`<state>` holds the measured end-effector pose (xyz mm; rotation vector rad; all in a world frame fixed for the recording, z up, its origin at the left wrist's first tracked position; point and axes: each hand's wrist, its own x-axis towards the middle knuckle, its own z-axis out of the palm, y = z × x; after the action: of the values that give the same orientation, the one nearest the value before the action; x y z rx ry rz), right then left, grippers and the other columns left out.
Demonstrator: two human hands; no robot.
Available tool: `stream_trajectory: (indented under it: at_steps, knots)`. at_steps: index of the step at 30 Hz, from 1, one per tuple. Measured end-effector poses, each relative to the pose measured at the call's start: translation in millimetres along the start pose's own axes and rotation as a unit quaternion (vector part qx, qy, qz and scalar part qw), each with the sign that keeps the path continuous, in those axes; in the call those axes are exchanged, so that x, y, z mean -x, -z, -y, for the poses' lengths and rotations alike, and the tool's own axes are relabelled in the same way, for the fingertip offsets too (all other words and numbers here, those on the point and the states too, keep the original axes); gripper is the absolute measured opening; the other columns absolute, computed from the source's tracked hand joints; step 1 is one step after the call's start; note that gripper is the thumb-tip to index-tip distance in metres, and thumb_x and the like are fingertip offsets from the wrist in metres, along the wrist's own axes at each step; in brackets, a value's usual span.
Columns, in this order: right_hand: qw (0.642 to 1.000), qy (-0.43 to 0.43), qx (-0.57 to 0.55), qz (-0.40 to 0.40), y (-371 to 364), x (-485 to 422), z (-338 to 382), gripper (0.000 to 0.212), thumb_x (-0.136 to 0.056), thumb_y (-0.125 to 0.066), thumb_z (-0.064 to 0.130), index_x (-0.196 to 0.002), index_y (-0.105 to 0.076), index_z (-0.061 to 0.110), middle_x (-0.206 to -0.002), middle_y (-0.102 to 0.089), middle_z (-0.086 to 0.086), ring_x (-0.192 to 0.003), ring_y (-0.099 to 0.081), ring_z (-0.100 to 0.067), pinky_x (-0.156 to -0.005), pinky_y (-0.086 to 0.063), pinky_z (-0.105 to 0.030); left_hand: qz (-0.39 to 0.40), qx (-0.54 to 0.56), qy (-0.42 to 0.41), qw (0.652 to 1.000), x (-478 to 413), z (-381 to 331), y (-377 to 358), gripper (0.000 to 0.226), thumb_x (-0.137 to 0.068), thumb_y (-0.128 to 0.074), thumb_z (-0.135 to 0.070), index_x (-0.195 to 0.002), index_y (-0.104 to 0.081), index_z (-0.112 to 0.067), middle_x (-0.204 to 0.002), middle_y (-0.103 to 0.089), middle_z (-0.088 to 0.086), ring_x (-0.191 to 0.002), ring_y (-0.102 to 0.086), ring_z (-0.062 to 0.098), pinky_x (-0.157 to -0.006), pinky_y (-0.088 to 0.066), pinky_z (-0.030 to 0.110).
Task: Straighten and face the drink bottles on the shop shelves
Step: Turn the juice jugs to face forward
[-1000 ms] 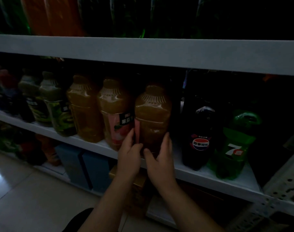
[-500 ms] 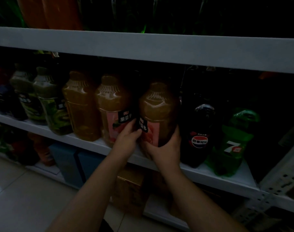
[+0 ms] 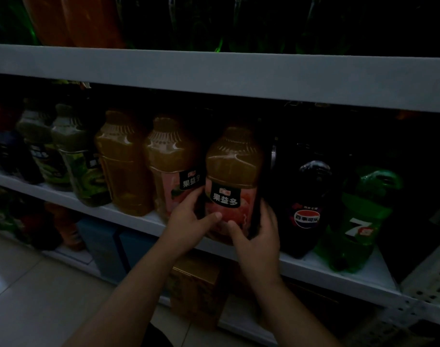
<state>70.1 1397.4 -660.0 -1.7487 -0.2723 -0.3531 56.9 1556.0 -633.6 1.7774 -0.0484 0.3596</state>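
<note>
A big amber juice bottle (image 3: 232,171) with a pink and black label stands on the middle shelf (image 3: 301,267), its label turned toward me. My left hand (image 3: 188,219) grips its lower left side, thumb across the label. My right hand (image 3: 257,234) holds its lower right side with the fingers wrapped behind. To its left stand two more amber juice bottles (image 3: 172,166) (image 3: 122,161); the nearer one shows its label partly, the farther one shows none. Right of my hands are a dark cola bottle (image 3: 307,206) and a green soda bottle (image 3: 359,221).
Green juice bottles (image 3: 78,159) line the shelf's left end. The upper shelf edge (image 3: 213,71) hangs low over the bottle tops, with orange and dark bottles above. Below are blue boxes (image 3: 106,246), a brown carton (image 3: 196,289) and a tiled floor (image 3: 26,296).
The held bottle has been rotated between both hands, so its label went from edge-on to facing me. My hands slid round its base with it.
</note>
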Motion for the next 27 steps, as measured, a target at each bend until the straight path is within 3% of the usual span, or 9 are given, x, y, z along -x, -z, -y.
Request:
stream_trajectory:
  at_steps: [2,4,8,11,15,17,19,22,27]
  knots:
    - [1.0,-0.005,0.003,-0.005,1,-7,3,0.074,-0.074,-0.076,0.04,-0.138,-0.038,0.042,-0.124,-0.044,0.029,-0.111,-0.042,0.018,-0.082,-0.038,-0.003,0.016,-0.015,-0.002,1.0,-3,0,2,0.052,-0.08,-0.074,-0.029,-0.113,-0.05,-0.062,-0.117,-0.061,-0.029,-0.111,-0.055,-0.008,-0.08,-0.048,0.01]
    - [1.0,-0.021,-0.002,-0.001,3,-14,3,0.072,-0.074,-0.077,0.034,-0.136,-0.042,0.041,-0.12,-0.052,0.023,-0.107,-0.05,0.012,-0.081,-0.041,-0.006,0.026,-0.018,-0.001,0.999,-4,2,1,0.051,-0.079,-0.072,-0.032,-0.114,-0.049,-0.062,-0.117,-0.06,-0.03,-0.112,-0.055,-0.007,-0.082,-0.049,0.012]
    - [0.998,-0.055,-0.036,0.008,6,-22,-2,0.071,-0.071,-0.081,0.024,-0.133,-0.047,0.037,-0.106,-0.06,0.024,-0.096,-0.055,0.019,-0.069,-0.046,-0.003,0.046,-0.018,-0.003,0.999,-8,2,0,0.054,-0.078,-0.07,-0.04,-0.122,-0.044,-0.058,-0.122,-0.058,-0.029,-0.117,-0.053,-0.005,-0.093,-0.048,0.023]
    - [0.997,-0.064,-0.032,0.016,7,-27,-2,0.07,-0.07,-0.081,0.024,-0.131,-0.048,0.034,-0.115,-0.063,0.014,-0.1,-0.058,0.008,-0.078,-0.049,-0.013,0.073,-0.022,-0.001,0.997,-12,1,2,0.059,-0.08,-0.069,-0.042,-0.128,-0.039,-0.058,-0.128,-0.053,-0.029,-0.122,-0.048,-0.005,-0.097,-0.045,0.023]
    - [0.998,-0.052,-0.022,0.029,6,-24,2,0.075,-0.07,-0.081,0.031,-0.134,-0.044,0.036,-0.122,-0.059,0.014,-0.106,-0.056,0.004,-0.087,-0.051,-0.024,0.097,-0.043,0.005,0.994,-13,-1,6,0.062,-0.079,-0.066,-0.05,-0.125,-0.03,-0.069,-0.126,-0.046,-0.042,-0.124,-0.042,-0.011,-0.098,-0.041,0.019]
    - [0.997,-0.055,-0.029,0.036,4,-23,4,0.082,-0.066,-0.081,0.043,-0.136,-0.039,0.037,-0.13,-0.052,0.01,-0.115,-0.052,-0.003,-0.092,-0.05,-0.031,0.116,-0.037,0.006,0.993,-17,-1,7,0.066,-0.082,-0.066,-0.043,-0.132,-0.028,-0.063,-0.131,-0.044,-0.039,-0.126,-0.04,-0.01,-0.102,-0.04,0.019]
    - [0.997,-0.063,-0.037,0.03,3,-25,6,0.086,-0.065,-0.079,0.05,-0.139,-0.037,0.036,-0.136,-0.047,0.008,-0.12,-0.049,-0.009,-0.094,-0.049,-0.035,0.132,0.004,0.017,0.991,-20,3,8,0.07,-0.085,-0.067,-0.03,-0.141,-0.029,-0.049,-0.139,-0.045,-0.025,-0.13,-0.041,-0.003,-0.106,-0.04,0.029]
    - [0.997,-0.067,-0.036,0.022,1,-30,8,0.083,-0.07,-0.076,0.048,-0.141,-0.036,0.033,-0.139,-0.044,0.006,-0.123,-0.047,-0.013,-0.092,-0.048,-0.033,0.128,0.032,0.03,0.991,-21,6,7,0.073,-0.084,-0.067,-0.031,-0.144,-0.028,-0.045,-0.144,-0.043,-0.017,-0.132,-0.04,0.003,-0.108,-0.039,0.037]
    - [0.999,-0.037,-0.017,0.009,-5,-25,9,0.072,-0.078,-0.069,0.048,-0.141,-0.038,0.032,-0.137,-0.042,0.007,-0.121,-0.046,-0.007,-0.086,-0.043,-0.02,0.119,0.024,0.037,0.992,-20,7,4,0.067,-0.079,-0.066,-0.046,-0.129,-0.028,-0.068,-0.133,-0.045,-0.035,-0.126,-0.041,-0.009,-0.101,-0.04,0.024]
